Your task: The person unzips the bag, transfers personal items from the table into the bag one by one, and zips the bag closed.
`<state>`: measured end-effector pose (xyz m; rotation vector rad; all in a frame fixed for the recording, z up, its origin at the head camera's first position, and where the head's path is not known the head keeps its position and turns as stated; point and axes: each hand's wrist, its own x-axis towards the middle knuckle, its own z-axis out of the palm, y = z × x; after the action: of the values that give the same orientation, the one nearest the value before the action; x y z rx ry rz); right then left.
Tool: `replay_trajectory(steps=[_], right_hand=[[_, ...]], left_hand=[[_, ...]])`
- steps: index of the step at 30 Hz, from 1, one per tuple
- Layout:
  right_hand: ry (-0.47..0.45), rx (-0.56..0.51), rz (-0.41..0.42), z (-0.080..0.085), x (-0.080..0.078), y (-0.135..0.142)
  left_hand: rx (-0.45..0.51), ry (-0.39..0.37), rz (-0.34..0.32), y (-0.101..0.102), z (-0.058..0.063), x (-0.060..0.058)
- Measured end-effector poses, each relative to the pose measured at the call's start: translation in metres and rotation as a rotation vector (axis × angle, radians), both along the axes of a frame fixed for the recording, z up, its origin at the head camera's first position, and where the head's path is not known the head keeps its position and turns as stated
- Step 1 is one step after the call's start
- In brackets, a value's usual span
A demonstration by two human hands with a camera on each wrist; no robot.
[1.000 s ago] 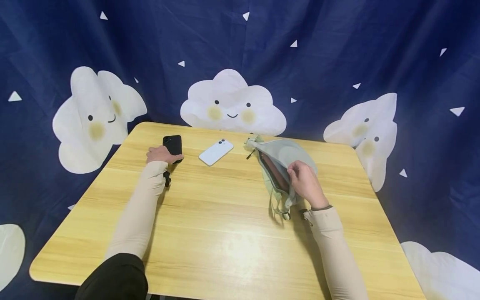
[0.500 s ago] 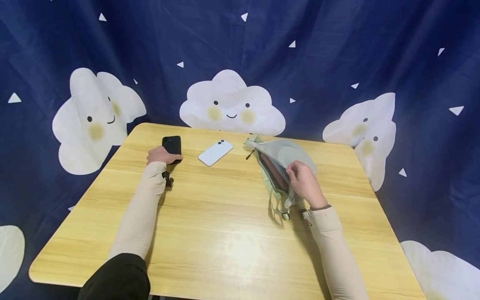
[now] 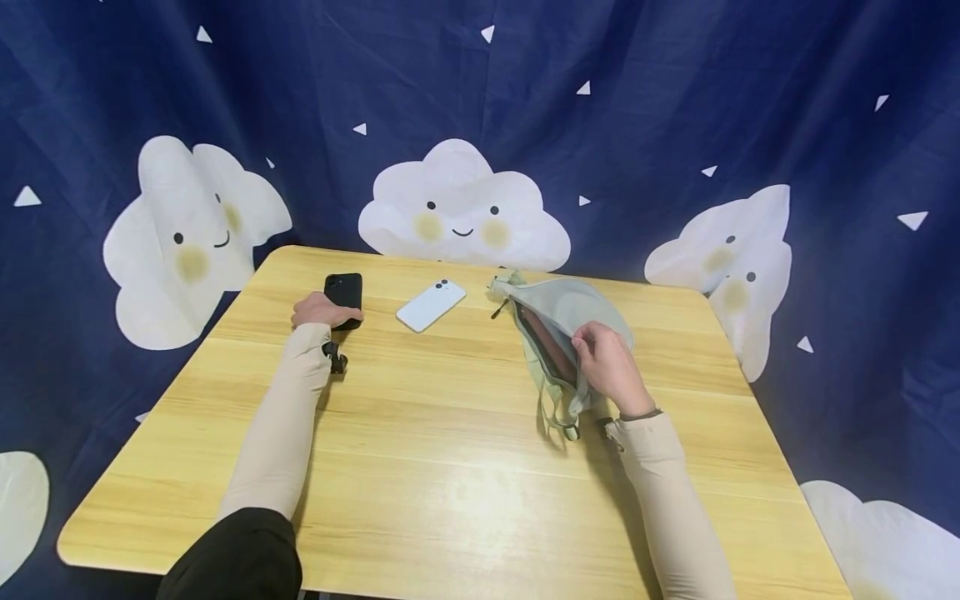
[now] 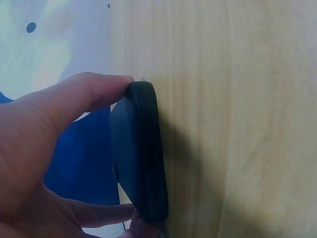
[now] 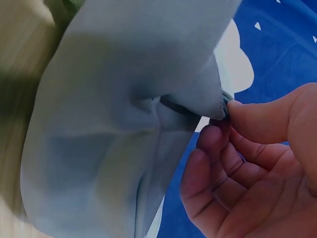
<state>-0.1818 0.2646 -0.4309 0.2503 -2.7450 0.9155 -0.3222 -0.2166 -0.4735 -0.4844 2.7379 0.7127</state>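
A black smartphone [image 3: 345,292] lies at the far left of the table, camera side up. My left hand [image 3: 321,311] grips it across its width; in the left wrist view the thumb is on one long edge of the phone [image 4: 141,153] and fingers are on the other. On the right sits a pale grey-green bag [image 3: 577,304] with its zip undone, showing a brown lining. My right hand [image 3: 609,363] pinches the edge of its opening between thumb and curled fingers, close up in the right wrist view, where the bag's fabric [image 5: 99,99] bulges beside the fingers.
Between the two hands a white smartphone [image 3: 431,305] lies back up near the far side of the wooden table [image 3: 420,467]. A strap with a buckle [image 3: 572,432] hangs from the bag's near end. A dark blue cloud-print curtain [image 3: 420,75] stands behind the table.
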Motion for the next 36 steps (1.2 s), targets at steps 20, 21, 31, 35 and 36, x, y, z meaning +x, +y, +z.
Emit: replay_trajectory(steps=[20,21,31,35,36], right_hand=[[0.003,0.004,0.005,-0.001,0.000,-0.001],[0.000,0.002,0.007,-0.001,0.000,-0.001],[-0.001,0.001,0.013,-0.001,0.000,0.000],[0.003,0.002,0.011,-0.001,0.000,0.000],[0.003,0.004,0.011,-0.001,0.000,0.000]], left_hand=[[0.318,0.097,0.038,-0.028,-0.003,0.008],[0.370,0.090,0.050,-0.031,-0.002,0.008],[0.791,-0.045,0.150,-0.033,0.023,0.034],[0.842,-0.057,0.143,-0.032,0.032,0.042],[0.860,-0.058,0.150,-0.033,0.033,0.042]])
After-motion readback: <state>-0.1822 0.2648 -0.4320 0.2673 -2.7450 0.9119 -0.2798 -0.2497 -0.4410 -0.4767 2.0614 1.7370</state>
